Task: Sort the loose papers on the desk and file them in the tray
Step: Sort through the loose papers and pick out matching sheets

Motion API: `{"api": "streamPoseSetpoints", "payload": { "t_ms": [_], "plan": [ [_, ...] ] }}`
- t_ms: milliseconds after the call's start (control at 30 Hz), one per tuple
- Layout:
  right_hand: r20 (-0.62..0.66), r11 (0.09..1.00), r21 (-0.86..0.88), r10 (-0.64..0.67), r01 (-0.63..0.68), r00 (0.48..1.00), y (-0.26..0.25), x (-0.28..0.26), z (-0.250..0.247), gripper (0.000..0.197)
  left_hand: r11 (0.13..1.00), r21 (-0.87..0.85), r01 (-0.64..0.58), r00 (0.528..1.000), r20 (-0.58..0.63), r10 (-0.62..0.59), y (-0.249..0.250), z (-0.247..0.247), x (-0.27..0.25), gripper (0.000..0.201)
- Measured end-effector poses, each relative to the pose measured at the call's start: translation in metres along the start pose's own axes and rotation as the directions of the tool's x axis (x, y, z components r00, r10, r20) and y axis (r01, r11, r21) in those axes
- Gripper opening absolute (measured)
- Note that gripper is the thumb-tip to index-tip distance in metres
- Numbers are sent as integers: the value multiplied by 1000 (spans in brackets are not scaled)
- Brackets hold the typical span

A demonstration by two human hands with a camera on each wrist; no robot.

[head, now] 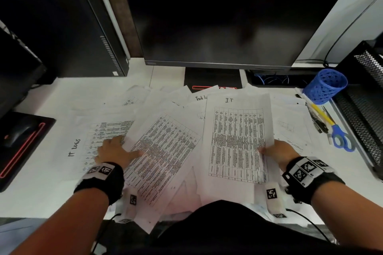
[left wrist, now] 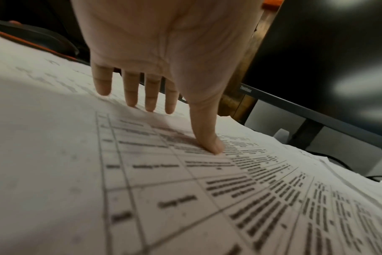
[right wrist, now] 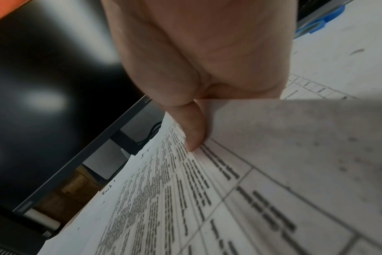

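Papers (head: 165,147) lie fanned across surface (head: 51,196). Right hand (head: 279,151) grip pinches "IT" sheet (head: 238,141); left hand (head: 116,151) flat, fingers straight, pressing sheets. Blue mesh cup (head: 325,87) tipped beside black mesh tray (head: 364,109).

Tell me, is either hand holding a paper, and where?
The right hand pinches the sheet marked IT at its right edge. The left hand only presses flat on other papers.
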State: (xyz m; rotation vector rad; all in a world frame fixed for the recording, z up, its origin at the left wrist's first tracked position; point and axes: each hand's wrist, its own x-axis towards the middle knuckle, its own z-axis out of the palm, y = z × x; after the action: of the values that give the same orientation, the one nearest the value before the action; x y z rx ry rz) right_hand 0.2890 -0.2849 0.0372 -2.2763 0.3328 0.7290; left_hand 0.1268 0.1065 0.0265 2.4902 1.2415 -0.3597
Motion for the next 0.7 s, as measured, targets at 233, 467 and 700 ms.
{"api": "streamPoseSetpoints", "payload": {
  "t_ms": [233, 467, 700],
  "plan": [
    [-152, 990, -133, -55, 35, 987, 8, 11, -21, 24, 964, -264, -15, 998, 56, 31, 0, 5, 3, 74],
    [-217, 961, -261, 30, -88, 976, 32, 39, -55, 32, 962, -262, -81, 993, -106, 55, -18, -15, 12, 25],
    [-94, 940, -312, 117, -141, 989, 53, 54, -76, 39, 939, -69, -338, 913, -266, 309, -12, -55, 21, 18]
  ]
}}
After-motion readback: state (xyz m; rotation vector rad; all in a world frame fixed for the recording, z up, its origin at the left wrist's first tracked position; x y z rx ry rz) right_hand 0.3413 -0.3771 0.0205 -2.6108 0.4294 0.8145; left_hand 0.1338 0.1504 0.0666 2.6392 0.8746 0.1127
